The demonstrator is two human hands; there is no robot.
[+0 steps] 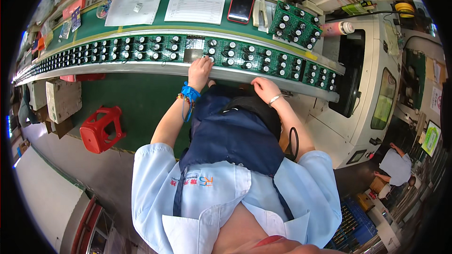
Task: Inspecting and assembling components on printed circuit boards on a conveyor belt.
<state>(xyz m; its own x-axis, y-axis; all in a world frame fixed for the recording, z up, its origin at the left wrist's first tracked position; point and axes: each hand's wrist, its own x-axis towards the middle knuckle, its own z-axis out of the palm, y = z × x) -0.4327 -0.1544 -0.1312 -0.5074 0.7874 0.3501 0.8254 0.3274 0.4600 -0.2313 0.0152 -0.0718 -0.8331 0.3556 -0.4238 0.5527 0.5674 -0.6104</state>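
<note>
A long row of green circuit boards (155, 49) with white-topped round capacitors runs along a metal conveyor rail (155, 68) in front of me. There is a gap in the row. At the gap's right edge, my left hand (200, 72) reaches over the near rail, its bent fingertips pressed together at the lower left corner of a circuit board (221, 52). Further right, my right hand (265, 87) is just short of the rail's near edge, its fingers loosely curled with nothing visible in them.
Behind the conveyor lie printed sheets (195, 7), a red-edged phone (242, 3) and a stack of similar boards (295, 24) beside a pink bottle (336, 28). A pale machine (365, 99) stands at the rail's right end. A red stool (102, 129) is at left; another person (396, 165) is at far right.
</note>
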